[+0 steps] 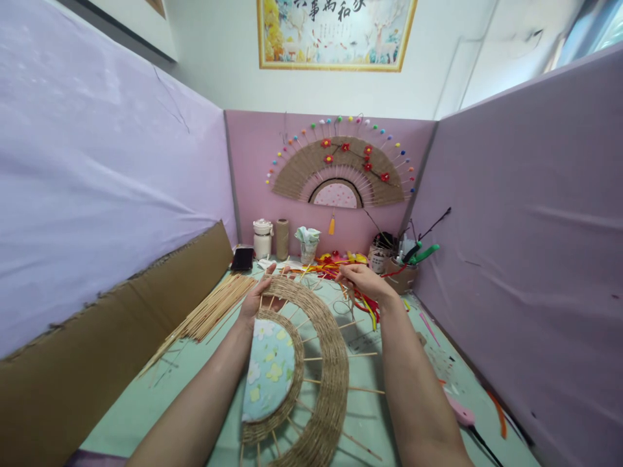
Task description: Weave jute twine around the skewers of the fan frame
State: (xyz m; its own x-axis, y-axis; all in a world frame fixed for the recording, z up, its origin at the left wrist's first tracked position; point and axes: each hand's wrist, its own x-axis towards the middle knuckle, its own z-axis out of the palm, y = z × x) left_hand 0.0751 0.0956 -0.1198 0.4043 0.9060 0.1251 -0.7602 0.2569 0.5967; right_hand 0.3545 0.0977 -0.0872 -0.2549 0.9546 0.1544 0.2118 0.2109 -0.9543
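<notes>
A half-round fan frame (335,353) stands tilted in front of me, its band of brown twine woven over thin wooden sticks (363,355). At its inner side is a half disc of pale blue floral cloth (271,370) edged with twine. My left hand (254,298) is closed around the far end of the woven band, thumb in front and some fingers behind. Beyond the band's upper right, my right hand (365,280) has its fingers pinched together on a thin tan strand of twine (351,303), which hangs in a loose loop below.
A bundle of wooden sticks (214,308) lies left, beside a cardboard strip (121,324). Behind are a phone (242,259), a white jar (263,240), and colourful pipe cleaners (335,261). Green-handled pliers (427,253) stand right, above a pink glue gun (460,410). A decorated fan (311,162) hangs behind.
</notes>
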